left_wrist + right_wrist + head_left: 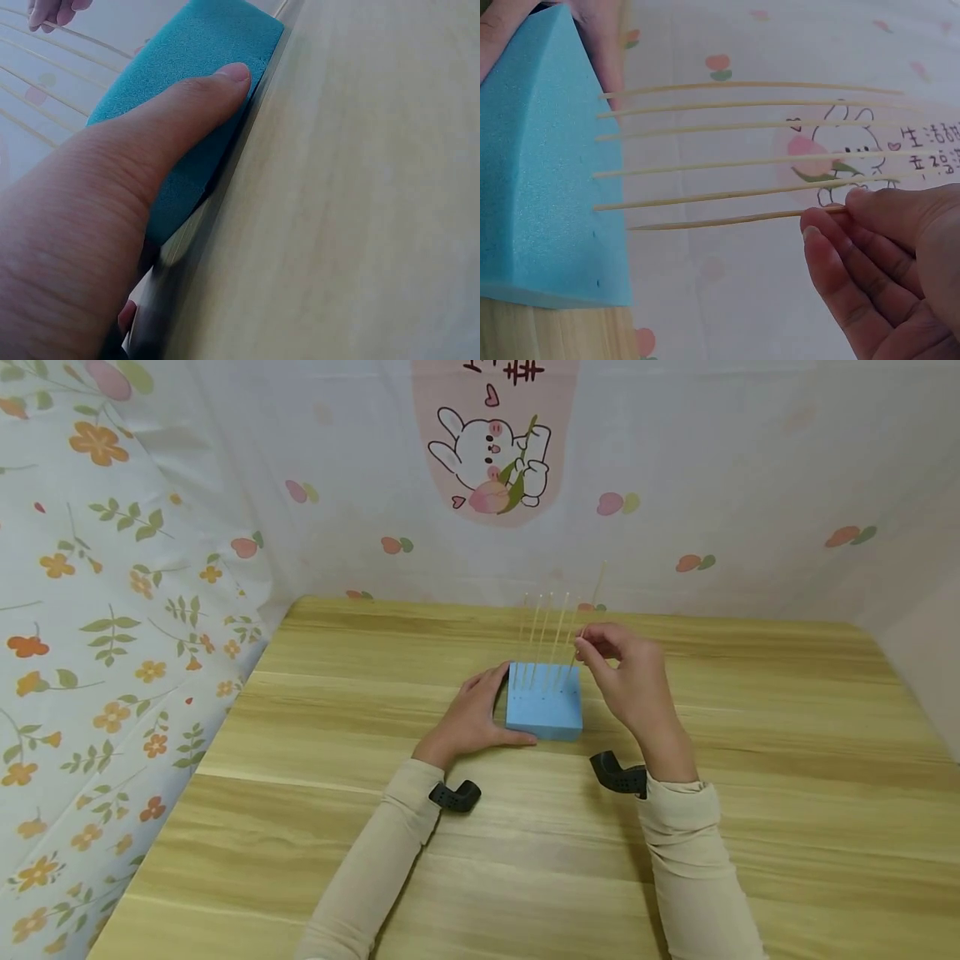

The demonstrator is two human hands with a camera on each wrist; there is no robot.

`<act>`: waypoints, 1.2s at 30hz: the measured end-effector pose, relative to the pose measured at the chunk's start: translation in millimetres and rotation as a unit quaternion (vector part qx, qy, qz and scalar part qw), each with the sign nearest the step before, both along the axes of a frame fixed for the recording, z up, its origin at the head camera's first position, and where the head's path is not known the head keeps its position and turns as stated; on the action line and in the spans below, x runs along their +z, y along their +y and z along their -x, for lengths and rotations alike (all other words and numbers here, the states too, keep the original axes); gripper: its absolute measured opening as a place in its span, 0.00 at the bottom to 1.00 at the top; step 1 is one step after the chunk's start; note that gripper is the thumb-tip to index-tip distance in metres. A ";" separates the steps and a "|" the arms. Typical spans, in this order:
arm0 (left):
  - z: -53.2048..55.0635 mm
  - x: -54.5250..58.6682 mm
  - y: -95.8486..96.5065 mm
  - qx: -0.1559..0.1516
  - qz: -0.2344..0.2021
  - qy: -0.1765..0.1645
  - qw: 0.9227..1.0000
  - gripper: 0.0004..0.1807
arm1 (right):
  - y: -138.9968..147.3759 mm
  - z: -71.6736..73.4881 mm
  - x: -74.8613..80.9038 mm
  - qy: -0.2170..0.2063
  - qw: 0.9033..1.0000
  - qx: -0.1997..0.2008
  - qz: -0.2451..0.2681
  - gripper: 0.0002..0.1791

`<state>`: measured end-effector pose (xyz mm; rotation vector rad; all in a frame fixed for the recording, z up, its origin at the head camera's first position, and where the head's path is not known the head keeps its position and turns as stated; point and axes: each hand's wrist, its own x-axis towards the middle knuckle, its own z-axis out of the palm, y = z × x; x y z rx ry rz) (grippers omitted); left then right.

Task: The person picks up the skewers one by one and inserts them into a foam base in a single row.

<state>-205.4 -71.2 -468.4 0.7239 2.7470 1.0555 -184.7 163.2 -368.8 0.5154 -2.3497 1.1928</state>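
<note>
On the table stands a light blue foam block (pixel 545 717), with several thin wooden skewers (pixel 559 628) upright in a row in its top. My left hand (pixel 471 714) grips the block from its left side, thumb along the near face, as the left wrist view also shows; its other fingers are mostly hidden behind the block. Between thumb and fingertips, my right hand (pixel 892 270) pinches another skewer (pixel 727 220). That skewer's pointed end is at the block's top by the row's right end; whether it touches the foam, I cannot tell. Small dark holes show in the top.
The block sits toward the far middle of a wood-grain table (pixel 300 760). A white curtain (pixel 337 435) with printed fruit and a rabbit hangs behind, and a flowered cloth (pixel 112 635) hangs at the left. Each wrist carries a black camera mount (pixel 618 774).
</note>
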 end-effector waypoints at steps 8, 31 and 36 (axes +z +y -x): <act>0.4 0.1 0.2 -0.003 -0.006 0.006 1.000 0.71 | -0.8 -0.5 -2.7 -0.032 0.999 0.013 -0.024 0.07; 3.1 0.6 0.6 -0.003 0.002 0.014 1.000 0.72 | 3.0 -0.7 -12.4 -0.058 0.996 0.018 -0.060 0.07; 2.2 -0.3 -0.3 -0.002 0.002 0.013 1.000 0.71 | 1.5 -1.6 -14.0 -0.066 0.996 0.015 -0.062 0.07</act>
